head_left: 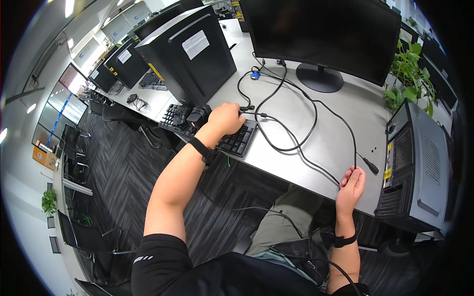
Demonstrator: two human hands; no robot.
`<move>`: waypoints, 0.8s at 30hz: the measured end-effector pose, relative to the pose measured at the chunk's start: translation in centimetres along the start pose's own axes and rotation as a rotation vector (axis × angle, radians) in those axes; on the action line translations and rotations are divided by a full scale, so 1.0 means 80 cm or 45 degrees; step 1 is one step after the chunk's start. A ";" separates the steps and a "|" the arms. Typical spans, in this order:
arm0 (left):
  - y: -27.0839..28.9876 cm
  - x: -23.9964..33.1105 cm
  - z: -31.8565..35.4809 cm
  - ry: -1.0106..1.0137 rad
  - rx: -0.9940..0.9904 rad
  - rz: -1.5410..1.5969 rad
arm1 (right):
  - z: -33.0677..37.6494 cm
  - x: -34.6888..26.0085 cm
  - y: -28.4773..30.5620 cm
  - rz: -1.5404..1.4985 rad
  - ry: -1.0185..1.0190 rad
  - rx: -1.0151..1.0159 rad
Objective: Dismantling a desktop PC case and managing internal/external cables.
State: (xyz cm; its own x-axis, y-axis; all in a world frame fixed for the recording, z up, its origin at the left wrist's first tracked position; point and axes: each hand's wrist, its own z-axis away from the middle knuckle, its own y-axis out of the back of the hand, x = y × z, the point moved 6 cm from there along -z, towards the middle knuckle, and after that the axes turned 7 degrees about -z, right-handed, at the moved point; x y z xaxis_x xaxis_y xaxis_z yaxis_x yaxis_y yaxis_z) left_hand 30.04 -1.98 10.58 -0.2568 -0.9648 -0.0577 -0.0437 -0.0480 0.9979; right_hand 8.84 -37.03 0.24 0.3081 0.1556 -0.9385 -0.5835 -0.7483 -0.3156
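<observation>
My left hand [227, 119] is closed above the black keyboard [237, 140], its fingers round the end of a black cable [283, 126] that runs right across the desk. The fingertips are partly hidden, so the exact grip is unclear. At the desk's front right edge my right hand [351, 185] is closed on black cable, pinching it between thumb and fingers. A black plug [370, 166] lies just beyond it. Between the hands, cable is looped loosely on the desk, and a blue video connector [255, 76] rests near the monitor stand [320, 78].
A black monitor [326, 37] stands at the back. One computer tower [197, 54] is at the left, and another tower [419, 163] at the right edge. Black adapters [197, 116] lie on the keyboard. A leafy plant [410, 74] is behind the right tower. Cable hangs across my lap.
</observation>
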 end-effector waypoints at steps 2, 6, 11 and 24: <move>0.029 0.002 0.007 -0.037 0.142 0.225 | -0.001 -0.002 0.009 -0.114 0.017 0.041; 0.115 0.008 0.071 -0.209 0.678 0.419 | 0.000 0.003 0.022 -0.463 -0.063 0.027; 0.177 -0.002 0.188 -0.089 0.915 0.818 | 0.007 0.005 0.024 -0.458 -0.057 0.001; 0.107 0.028 0.242 -0.124 0.789 1.249 | 0.007 0.001 -0.001 -0.043 0.068 -0.219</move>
State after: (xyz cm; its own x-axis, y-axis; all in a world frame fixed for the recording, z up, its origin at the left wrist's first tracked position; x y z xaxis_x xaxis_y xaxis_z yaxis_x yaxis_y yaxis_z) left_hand 10.40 0.45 18.42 -0.5140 -0.4926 0.7022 -0.2426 0.8687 0.4318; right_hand 8.51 -36.58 0.10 0.3675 0.1516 -0.9176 -0.4367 -0.8430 -0.3142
